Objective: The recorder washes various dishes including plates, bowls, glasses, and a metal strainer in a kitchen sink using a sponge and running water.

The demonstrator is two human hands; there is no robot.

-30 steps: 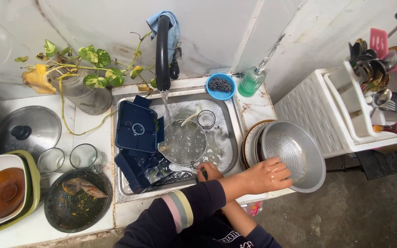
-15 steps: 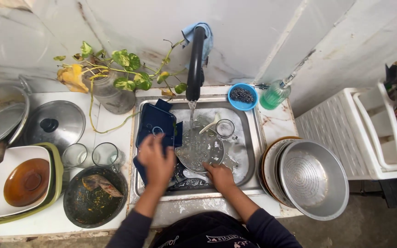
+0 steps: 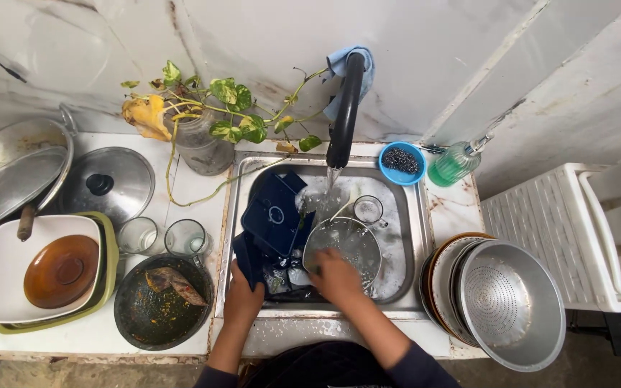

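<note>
Both hands work inside the steel sink (image 3: 415, 237): the right hand (image 3: 333, 276) lies fingers-down on the round glass lid (image 3: 342, 244), which lies nearly flat at its twelve o'clock under the running tap (image 3: 344, 108). Left hand (image 3: 243, 298) curls around a dark blue cloth (image 3: 247, 257) at its twelve o'clock, beside the dark blue square plates (image 3: 276, 212) that lean tilted toward eleven o'clock.

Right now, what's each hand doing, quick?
Left hand: closed on the dark blue cloth at the sink's edge.
Right hand: on the round glass lid; grip cannot be told.
</note>
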